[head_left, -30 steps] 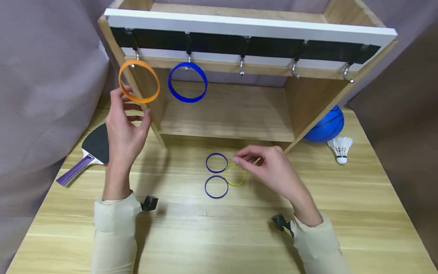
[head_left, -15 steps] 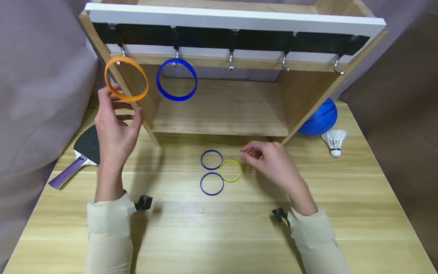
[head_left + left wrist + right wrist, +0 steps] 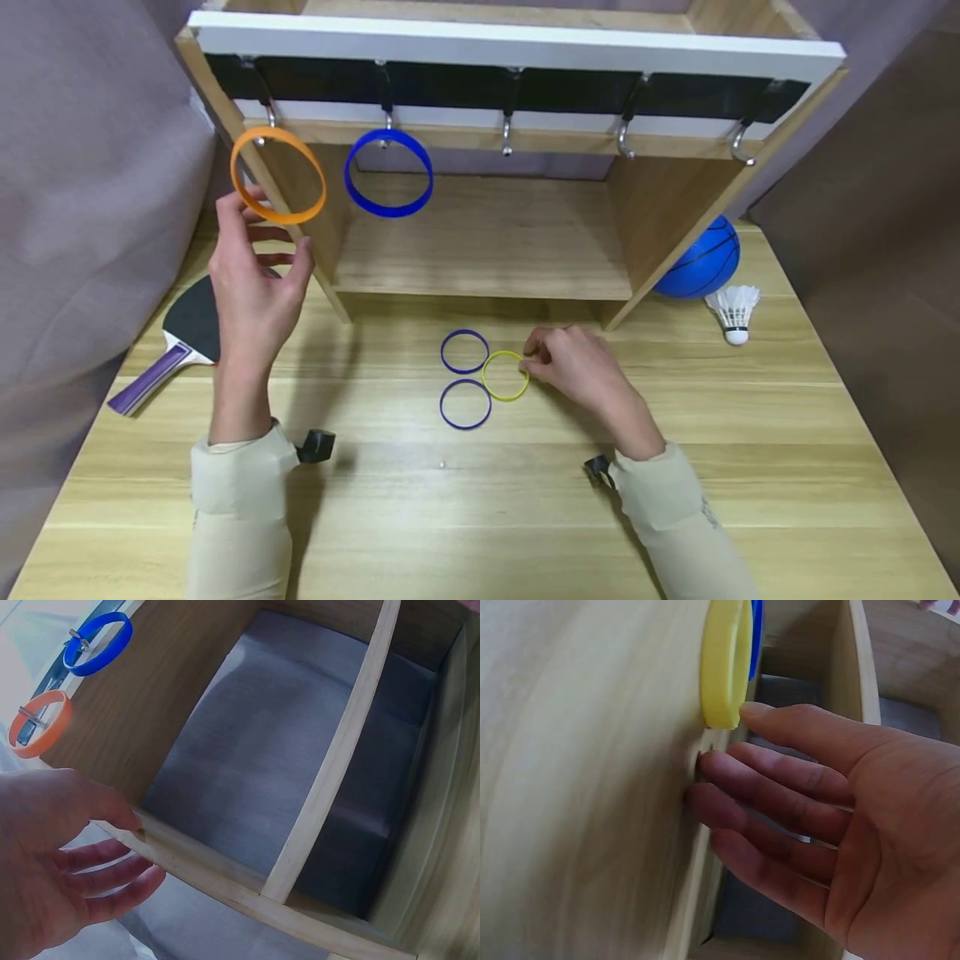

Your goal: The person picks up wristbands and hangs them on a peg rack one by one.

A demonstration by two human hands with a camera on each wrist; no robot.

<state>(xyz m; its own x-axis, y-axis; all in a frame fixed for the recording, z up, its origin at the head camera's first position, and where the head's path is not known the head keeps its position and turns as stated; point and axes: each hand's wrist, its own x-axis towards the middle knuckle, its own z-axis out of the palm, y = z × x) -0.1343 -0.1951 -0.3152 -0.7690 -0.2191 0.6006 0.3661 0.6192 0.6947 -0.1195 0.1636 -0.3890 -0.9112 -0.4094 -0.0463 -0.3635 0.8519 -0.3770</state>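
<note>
My left hand (image 3: 255,292) grips the front edge of the left side panel of a wooden shelf (image 3: 480,242), thumb on one side and fingers on the other. An orange silicone wristband (image 3: 285,218) hangs from the leftmost hook just above it. On the second hook hangs a blue wristband (image 3: 388,212). My right hand (image 3: 577,367) is over the table at a yellow wristband (image 3: 720,667). Its thumb tip is right at the band's edge, while the other fingers stay loosely bent beside it. Two dark blue wristbands (image 3: 465,372) lie left of the yellow one.
Three more metal hooks (image 3: 507,137) line the shelf's front rail. A table tennis paddle (image 3: 157,373) lies at the left. Behind the shelf's right side are a blue ball (image 3: 705,262) and a shuttlecock (image 3: 735,312). Grey cloth (image 3: 97,167) hangs around the table.
My right hand drew back right from the yellow wristband, then came down to it again. The left hand keeps its grip on the shelf. The head view shifted slightly.
</note>
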